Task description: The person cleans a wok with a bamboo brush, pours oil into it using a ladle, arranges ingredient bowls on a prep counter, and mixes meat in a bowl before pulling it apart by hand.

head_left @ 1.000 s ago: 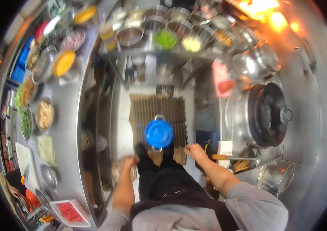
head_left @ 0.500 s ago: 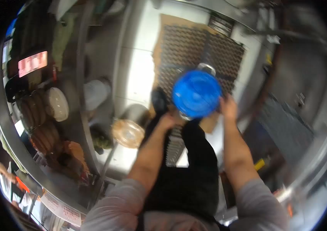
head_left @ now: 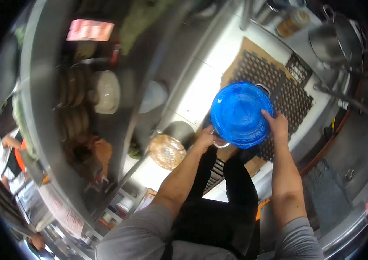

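A pot with metal loop handles is held over the floor in front of my legs, its top hidden by a round, shiny blue cover (head_left: 241,115). My left hand (head_left: 208,138) is closed round the near loop handle (head_left: 221,144). On the opposite side, my right hand (head_left: 278,123) grips the pot's edge, its thumb resting on the blue cover and its other fingers mostly hidden. A second loop handle (head_left: 263,89) shows at the far side. Most of the pot's body is out of sight beneath the cover.
A steel pot with a shiny amber top (head_left: 166,151) stands on the floor at left. Beyond the held pot lies a black rubber mat (head_left: 294,97) on cardboard. Shelves at left hold stacked plates and a white dish (head_left: 107,92). A large steel pot (head_left: 333,41) stands at the far right.
The view has swung, so the surroundings sit turned and shifted right. The covered pot appears farther right and nearer. My right thumb now lies on top of the blue cover.
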Available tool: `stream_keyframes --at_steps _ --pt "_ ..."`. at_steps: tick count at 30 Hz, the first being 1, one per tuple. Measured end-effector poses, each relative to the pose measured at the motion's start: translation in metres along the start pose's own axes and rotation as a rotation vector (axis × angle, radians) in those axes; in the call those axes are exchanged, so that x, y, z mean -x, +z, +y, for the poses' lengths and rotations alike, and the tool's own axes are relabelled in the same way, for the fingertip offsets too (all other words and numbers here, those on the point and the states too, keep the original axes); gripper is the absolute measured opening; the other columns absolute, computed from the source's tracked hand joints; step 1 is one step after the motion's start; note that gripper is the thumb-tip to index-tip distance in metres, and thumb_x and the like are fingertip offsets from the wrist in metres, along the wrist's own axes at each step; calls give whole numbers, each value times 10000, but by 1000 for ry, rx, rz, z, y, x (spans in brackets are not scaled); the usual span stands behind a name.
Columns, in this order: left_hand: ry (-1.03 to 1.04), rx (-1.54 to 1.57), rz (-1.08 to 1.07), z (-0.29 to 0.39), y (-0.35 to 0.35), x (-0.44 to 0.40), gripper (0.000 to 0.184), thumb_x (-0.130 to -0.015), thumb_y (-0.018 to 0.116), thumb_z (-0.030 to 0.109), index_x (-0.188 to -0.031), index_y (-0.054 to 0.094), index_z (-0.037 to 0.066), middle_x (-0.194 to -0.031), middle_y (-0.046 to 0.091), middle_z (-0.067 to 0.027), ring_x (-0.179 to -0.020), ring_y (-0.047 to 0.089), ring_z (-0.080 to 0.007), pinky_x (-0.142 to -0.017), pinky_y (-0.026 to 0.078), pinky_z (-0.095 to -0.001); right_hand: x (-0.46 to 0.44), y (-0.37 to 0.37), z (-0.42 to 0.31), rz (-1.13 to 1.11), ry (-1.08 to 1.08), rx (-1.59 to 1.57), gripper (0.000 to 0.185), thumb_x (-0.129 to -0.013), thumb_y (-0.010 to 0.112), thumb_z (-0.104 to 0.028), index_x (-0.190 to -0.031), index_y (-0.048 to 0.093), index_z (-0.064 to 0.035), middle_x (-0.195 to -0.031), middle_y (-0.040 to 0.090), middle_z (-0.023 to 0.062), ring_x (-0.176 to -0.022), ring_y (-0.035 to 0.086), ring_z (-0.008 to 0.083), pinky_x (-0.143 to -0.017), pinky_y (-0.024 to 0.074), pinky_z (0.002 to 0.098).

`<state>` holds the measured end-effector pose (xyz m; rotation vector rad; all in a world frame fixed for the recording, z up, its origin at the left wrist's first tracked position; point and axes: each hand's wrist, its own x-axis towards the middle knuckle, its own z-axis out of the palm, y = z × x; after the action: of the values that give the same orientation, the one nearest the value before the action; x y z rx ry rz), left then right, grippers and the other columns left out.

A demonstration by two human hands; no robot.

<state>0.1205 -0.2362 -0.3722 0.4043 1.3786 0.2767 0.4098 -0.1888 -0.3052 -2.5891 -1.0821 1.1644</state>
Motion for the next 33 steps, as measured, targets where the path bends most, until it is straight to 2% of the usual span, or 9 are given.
stream_keyframes --at_steps 6,12,18,22,25,28,31,32,33 --pt "179 267 110 93 -70 42 522 -721 450 -161 -1206 464 32 -932 629 -160 -688 625 -226 -635 520 -320 2 -3 -145 33 -206 -118 659 -708 653 -554 -1051 632 8 -977 639 238 -962 609 363 -856 460 419" --pt "438 404 261 170 -123 24 589 -677 446 -187 -1224 425 32 -973 591 -147 -787 604 -234 -622 502 -303 -1 33 -214 -4 -387 -505 680 -710 673 -524 -1164 580 -26 -956 655 182 -898 634 285 -804 481 352" --pt "474 648 341 190 -170 -18 499 -733 483 -177 -1184 457 36 -1058 563 -116 -848 615 -255 -662 532 -308 47 83 -78 -113 -361 -377 442 -821 635 -331 -1092 603 16 -939 647 211 -885 635 310 -773 482 360" --pt "552 761 310 180 -165 -2 250 -837 577 69 -1083 542 37 -1118 550 -113 -1011 575 -251 -779 523 -350 125 115 98 -241 -316 111 313 -806 607 -267 -919 622 24 -868 618 238 -833 585 403 -762 454 473" --pt "503 551 447 129 -149 11 454 -895 532 317 -1229 458 18 -1222 499 -142 -1077 527 -284 -782 490 -412 197 94 148 -412 -72 194 325 -769 647 -285 -914 643 6 -879 635 224 -865 594 396 -779 467 461" --pt "149 207 350 57 -108 40 556 -870 527 433 -1241 438 28 -1171 516 -136 -970 560 -256 -729 504 -359 233 80 174 -376 -91 104 334 -761 655 -290 -923 649 1 -871 641 218 -857 603 384 -779 476 446" --pt "-60 -411 90 -17 -55 89 368 -867 544 364 -1077 546 61 -818 574 -74 -752 583 -167 -599 499 -310 245 47 157 -372 -1 7 321 -764 649 -260 -954 650 0 -883 647 210 -867 615 360 -778 488 412" --pt "146 -821 135 -38 -33 116 384 -861 566 357 -1071 566 36 -851 614 -123 -789 614 -206 -663 502 -324 244 38 154 -353 5 3 321 -764 649 -260 -954 650 0 -883 647 210 -867 615 360 -778 488 412" --pt "172 -878 95 -47 -17 141 394 -863 560 351 -1111 561 44 -923 626 -147 -868 614 -260 -744 489 -339 244 31 152 -264 -44 -23 321 -766 650 -254 -966 649 -3 -889 649 204 -869 617 355 -782 489 405"
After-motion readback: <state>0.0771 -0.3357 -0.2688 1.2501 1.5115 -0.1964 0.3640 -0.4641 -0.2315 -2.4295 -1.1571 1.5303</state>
